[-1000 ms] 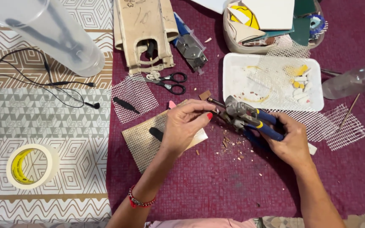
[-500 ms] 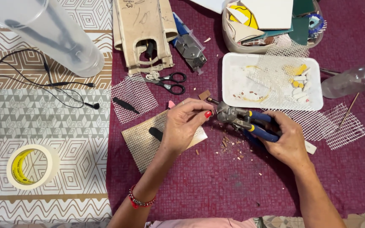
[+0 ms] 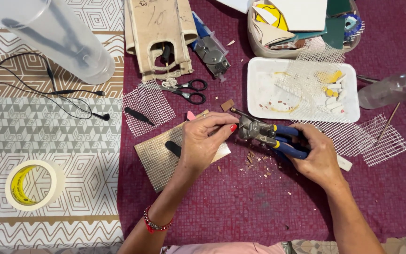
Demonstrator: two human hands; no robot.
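Observation:
My right hand (image 3: 319, 157) grips the blue handles of a pair of tile nippers (image 3: 265, 134), whose metal jaws point left. My left hand (image 3: 206, 141) pinches a small piece at those jaws, fingers closed; the piece itself is too small to make out. Small brown chips (image 3: 257, 162) lie scattered on the maroon cloth (image 3: 240, 207) under the nippers. Beneath my left hand lies a tan board covered with mesh (image 3: 158, 157), with a black oval shape on it. A brown tile fragment (image 3: 227, 105) rests just above the hands.
A white foam tray (image 3: 264, 94) with mesh and yellow and white bits sits behind the nippers. Black scissors (image 3: 186, 90), mesh squares (image 3: 147, 106), a tape roll (image 3: 34, 185), a clear plastic container (image 3: 57, 37), earphone cable (image 3: 48, 89), a bowl of tile pieces (image 3: 301, 23) and a clear bottle (image 3: 391, 89) surround the work.
The nippers and both hands have shifted slightly left and towards the tray; my left fingers remain pinched at the jaws.

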